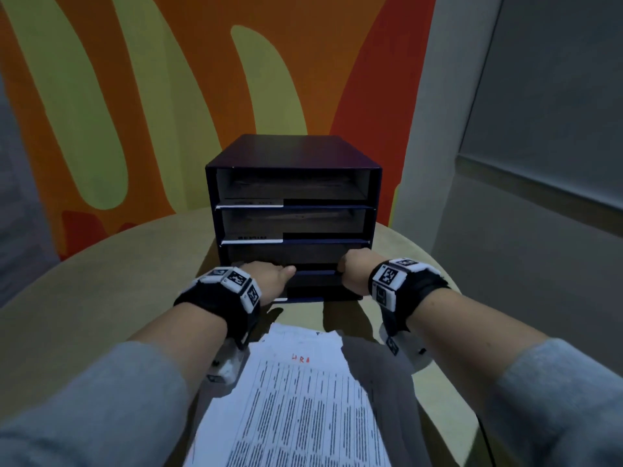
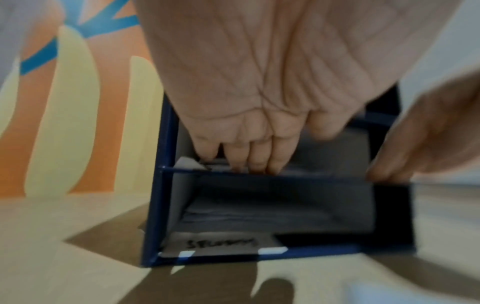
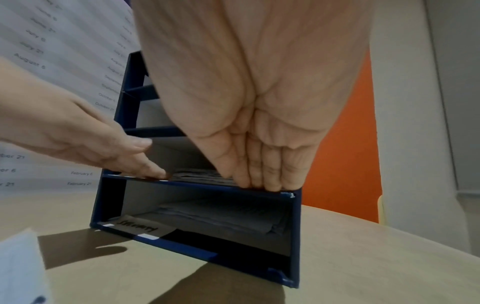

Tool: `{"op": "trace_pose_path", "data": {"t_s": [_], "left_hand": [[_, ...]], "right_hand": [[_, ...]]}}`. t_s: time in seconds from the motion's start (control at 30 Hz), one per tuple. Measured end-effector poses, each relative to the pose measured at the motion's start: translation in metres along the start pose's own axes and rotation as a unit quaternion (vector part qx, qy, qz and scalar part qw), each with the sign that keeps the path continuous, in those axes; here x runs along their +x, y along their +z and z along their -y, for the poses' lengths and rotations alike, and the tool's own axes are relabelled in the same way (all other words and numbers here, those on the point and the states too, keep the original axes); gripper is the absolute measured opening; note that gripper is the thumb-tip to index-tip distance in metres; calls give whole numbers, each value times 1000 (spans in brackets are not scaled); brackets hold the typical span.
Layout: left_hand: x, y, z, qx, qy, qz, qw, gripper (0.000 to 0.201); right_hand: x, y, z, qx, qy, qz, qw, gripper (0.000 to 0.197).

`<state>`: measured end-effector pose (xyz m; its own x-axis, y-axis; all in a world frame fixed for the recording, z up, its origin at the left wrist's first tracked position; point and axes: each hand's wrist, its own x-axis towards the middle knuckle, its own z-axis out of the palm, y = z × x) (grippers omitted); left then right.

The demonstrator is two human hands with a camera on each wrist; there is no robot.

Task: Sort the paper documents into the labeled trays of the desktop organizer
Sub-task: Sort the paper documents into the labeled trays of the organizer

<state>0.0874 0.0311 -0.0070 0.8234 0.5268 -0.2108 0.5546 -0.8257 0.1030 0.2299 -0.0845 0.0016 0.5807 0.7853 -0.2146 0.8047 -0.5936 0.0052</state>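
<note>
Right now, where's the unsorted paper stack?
Head view: the paper stack lies on the table in front of the organizer, between the forearms, nearer the person than both hands.

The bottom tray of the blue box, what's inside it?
The bottom tray holds a flat stack of papers, behind a handwritten label on its front edge. How many sheets, and what they say, cannot be seen.

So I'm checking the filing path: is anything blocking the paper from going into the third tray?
Nothing visible does. Both the left hand and right hand press the paper flat inside the third tray.
</note>
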Motion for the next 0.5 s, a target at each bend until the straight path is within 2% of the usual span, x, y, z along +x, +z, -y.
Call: {"op": "trace_pose_path", "data": {"t_s": [0.13, 0.2, 0.27, 0.33, 0.37, 0.5], "left_hand": [[-29, 3, 11, -91, 32, -42, 994, 48], [-43, 11, 15, -106, 47, -89, 989, 36], [-56, 18, 19, -118, 62, -108, 985, 20], [-67, 23, 19, -119, 68, -64, 988, 20], [-71, 26, 17, -112, 64, -30, 991, 25], [-80, 37, 9, -54, 21, 55, 997, 57]], "right_hand": [[-19, 9, -5, 23, -17, -11, 1000, 17], [-32, 15, -7, 31, -35, -11, 999, 22], [-51, 20, -7, 38, -63, -25, 997, 16], [-67, 26, -7, 72, -87, -21, 993, 13], [-75, 30, -6, 83, -94, -6, 992, 18], [-90, 48, 1, 90, -82, 71, 990, 57]]}}
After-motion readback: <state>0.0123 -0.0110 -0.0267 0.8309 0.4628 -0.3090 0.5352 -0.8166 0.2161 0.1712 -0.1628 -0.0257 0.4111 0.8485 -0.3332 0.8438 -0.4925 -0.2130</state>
